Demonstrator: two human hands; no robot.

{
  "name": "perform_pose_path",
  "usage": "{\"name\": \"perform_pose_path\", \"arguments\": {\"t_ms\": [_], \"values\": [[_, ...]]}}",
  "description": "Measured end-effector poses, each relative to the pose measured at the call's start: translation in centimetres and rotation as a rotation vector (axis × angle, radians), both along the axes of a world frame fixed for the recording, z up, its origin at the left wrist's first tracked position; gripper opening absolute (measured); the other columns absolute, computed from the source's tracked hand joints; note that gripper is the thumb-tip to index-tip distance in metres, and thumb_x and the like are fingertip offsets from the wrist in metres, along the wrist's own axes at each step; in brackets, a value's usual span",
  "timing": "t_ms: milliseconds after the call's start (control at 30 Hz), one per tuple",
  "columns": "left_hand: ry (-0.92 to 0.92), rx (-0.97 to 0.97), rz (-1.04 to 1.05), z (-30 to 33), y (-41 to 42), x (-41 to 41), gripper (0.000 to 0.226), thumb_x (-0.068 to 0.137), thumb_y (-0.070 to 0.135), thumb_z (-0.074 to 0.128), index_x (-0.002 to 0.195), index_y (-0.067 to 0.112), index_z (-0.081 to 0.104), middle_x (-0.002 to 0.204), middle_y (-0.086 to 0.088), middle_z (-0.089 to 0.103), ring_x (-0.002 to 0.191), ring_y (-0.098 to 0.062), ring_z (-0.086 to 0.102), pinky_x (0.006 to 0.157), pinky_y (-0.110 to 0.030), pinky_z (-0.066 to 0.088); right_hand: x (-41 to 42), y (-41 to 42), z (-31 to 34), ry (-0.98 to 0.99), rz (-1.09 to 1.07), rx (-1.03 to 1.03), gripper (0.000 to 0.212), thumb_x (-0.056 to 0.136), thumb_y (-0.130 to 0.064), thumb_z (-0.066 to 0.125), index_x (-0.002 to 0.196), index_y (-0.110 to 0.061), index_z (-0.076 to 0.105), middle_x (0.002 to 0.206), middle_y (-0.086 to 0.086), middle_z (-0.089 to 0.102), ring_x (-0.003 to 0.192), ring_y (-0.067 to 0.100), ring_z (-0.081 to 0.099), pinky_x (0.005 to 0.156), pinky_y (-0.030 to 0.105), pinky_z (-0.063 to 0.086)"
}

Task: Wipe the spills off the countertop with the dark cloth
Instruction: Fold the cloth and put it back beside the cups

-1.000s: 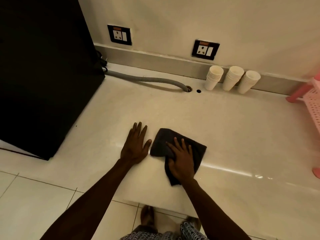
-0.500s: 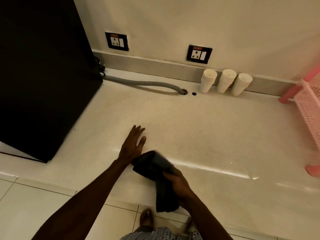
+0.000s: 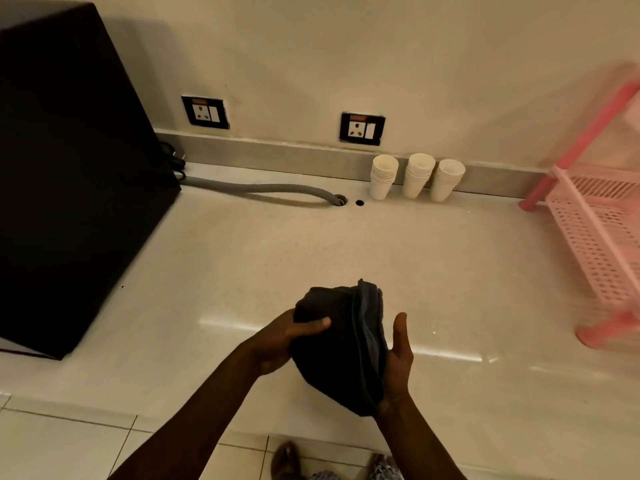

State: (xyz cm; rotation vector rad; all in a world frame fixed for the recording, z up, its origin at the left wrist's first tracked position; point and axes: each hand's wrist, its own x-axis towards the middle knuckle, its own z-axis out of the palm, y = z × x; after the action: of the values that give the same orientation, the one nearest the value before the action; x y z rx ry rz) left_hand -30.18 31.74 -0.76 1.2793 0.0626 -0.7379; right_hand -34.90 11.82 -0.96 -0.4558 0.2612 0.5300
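Observation:
The dark cloth (image 3: 341,344) is bunched and folded, lifted off the pale countertop (image 3: 263,258) near its front edge. My left hand (image 3: 284,342) grips its left side with the thumb pressed over the fabric. On the other side my right hand (image 3: 398,358) cups the cloth from the right and below, thumb pointing up. I can make out no distinct spill on the counter, only a glossy streak of reflected light near the hands.
A large black appliance (image 3: 65,174) fills the left side. A grey corrugated hose (image 3: 263,188) runs to a hole in the counter. Three stacks of white paper cups (image 3: 417,180) stand by the back wall. A pink plastic rack (image 3: 595,230) stands at the right.
The cloth was flat under my right hand on the counter; the right hand dragged it to the edge and bunched it. Now both hands hold it up, and my left hand has left the counter.

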Motion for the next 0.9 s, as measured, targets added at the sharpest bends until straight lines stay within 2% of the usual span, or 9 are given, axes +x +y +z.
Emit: {"name": "perform_pose_path", "arguments": {"t_ms": [67, 133, 200, 267, 433, 567, 667, 767, 900], "values": [[-0.026, 0.111, -0.003, 0.3, -1.0, 0.3, 0.048, 0.089, 0.018, 0.076, 0.135, 0.017, 0.064, 0.133, -0.005, 0.071, 0.127, -0.024, 0.065, 0.107, -0.038, 0.053, 0.4, -0.6, 0.2, -0.01, -0.033, -0.161, 0.085, 0.086, -0.071, 0.054, 0.146, -0.011, 0.051, 0.141, 0.023, 0.058, 0.128, 0.044, 0.056, 0.105, 0.054, 0.047], [-0.087, 0.269, 0.033, 0.4, -2.2, 0.5, 0.044, 0.09, 0.015, 0.074, 0.133, 0.017, 0.064, 0.127, -0.004, 0.073, 0.122, -0.025, 0.067, 0.107, -0.042, 0.053, 1.1, -1.2, 0.5, -0.033, -0.05, -0.461, 0.081, 0.078, -0.069, 0.067, 0.139, -0.017, 0.058, 0.136, 0.022, 0.063, 0.123, 0.042, 0.061, 0.104, 0.054, 0.05], [-0.135, 0.35, 0.08, 0.8, -3.5, 0.7, 0.044, 0.091, 0.013, 0.072, 0.134, 0.017, 0.062, 0.124, -0.001, 0.073, 0.119, -0.023, 0.068, 0.102, -0.037, 0.056, 1.6, -2.2, 0.3, -0.044, -0.084, -0.817, 0.085, 0.066, -0.067, 0.078, 0.136, -0.023, 0.058, 0.131, 0.013, 0.067, 0.114, 0.031, 0.066, 0.097, 0.048, 0.056], [-0.174, 0.395, 0.082, 1.7, -4.5, 1.1, 0.05, 0.092, 0.011, 0.072, 0.139, 0.019, 0.058, 0.121, 0.005, 0.071, 0.115, -0.016, 0.067, 0.094, -0.029, 0.057, 1.5, -3.4, -0.2, -0.025, -0.073, -0.922, 0.086, 0.066, -0.063, 0.078, 0.138, -0.022, 0.054, 0.129, 0.009, 0.067, 0.11, 0.027, 0.067, 0.083, 0.039, 0.061], [-0.368, 0.59, -0.05, 3.5, -7.3, 1.6, 0.065, 0.091, 0.019, 0.072, 0.15, 0.026, 0.046, 0.143, 0.002, 0.06, 0.13, -0.019, 0.058, 0.112, -0.042, 0.049, 0.8, -5.4, -0.2, -0.038, 0.095, -0.902, 0.078, 0.056, -0.064, 0.089, 0.122, -0.031, 0.065, 0.108, -0.005, 0.079, 0.095, 0.013, 0.076, 0.069, 0.027, 0.062], [-0.418, 0.567, -0.044, 4.7, -8.8, 2.5, 0.07, 0.092, 0.011, 0.067, 0.153, 0.035, 0.04, 0.143, -0.001, 0.061, 0.126, -0.018, 0.063, 0.108, -0.042, 0.053, 1.4, -6.1, -0.7, -0.016, 0.022, -0.689, 0.066, 0.068, -0.039, 0.09, 0.127, -0.022, 0.067, 0.117, 0.003, 0.077, 0.109, 0.023, 0.073, 0.09, 0.04, 0.06], [-0.361, 0.522, 0.027, 5.1, -8.4, 3.7, 0.074, 0.093, 0.001, 0.062, 0.153, 0.036, 0.039, 0.146, -0.004, 0.057, 0.129, -0.022, 0.059, 0.111, -0.046, 0.05, 1.6, -7.5, -1.9, 0.027, -0.047, -0.409, 0.047, 0.084, -0.024, 0.081, 0.128, -0.013, 0.068, 0.128, 0.014, 0.07, 0.118, 0.033, 0.067, 0.092, 0.043, 0.059], [-0.221, 0.396, 0.066, 5.3, -7.6, 4.6, 0.077, 0.093, -0.002, 0.063, 0.151, 0.043, 0.04, 0.142, -0.005, 0.055, 0.13, -0.026, 0.056, 0.11, -0.044, 0.049, 1.7, -9.1, -2.7, 0.141, -0.052, -0.22, 0.043, 0.083, -0.007, 0.08, 0.124, 0.0, 0.069, 0.127, 0.023, 0.068, 0.115, 0.04, 0.068, 0.086, 0.044, 0.062], [-0.123, 0.396, 0.047, 4.8, -7.3, 5.4, 0.077, 0.093, -0.002, 0.063, 0.152, 0.04, 0.039, 0.145, -0.013, 0.054, 0.131, -0.032, 0.055, 0.113, -0.049, 0.047, 2.2, -10.7, -2.3, 0.147, -0.018, -0.259, 0.039, 0.077, -0.001, 0.078, 0.115, 0.004, 0.072, 0.121, 0.027, 0.07, 0.105, 0.039, 0.072, 0.077, 0.038, 0.062]]}}
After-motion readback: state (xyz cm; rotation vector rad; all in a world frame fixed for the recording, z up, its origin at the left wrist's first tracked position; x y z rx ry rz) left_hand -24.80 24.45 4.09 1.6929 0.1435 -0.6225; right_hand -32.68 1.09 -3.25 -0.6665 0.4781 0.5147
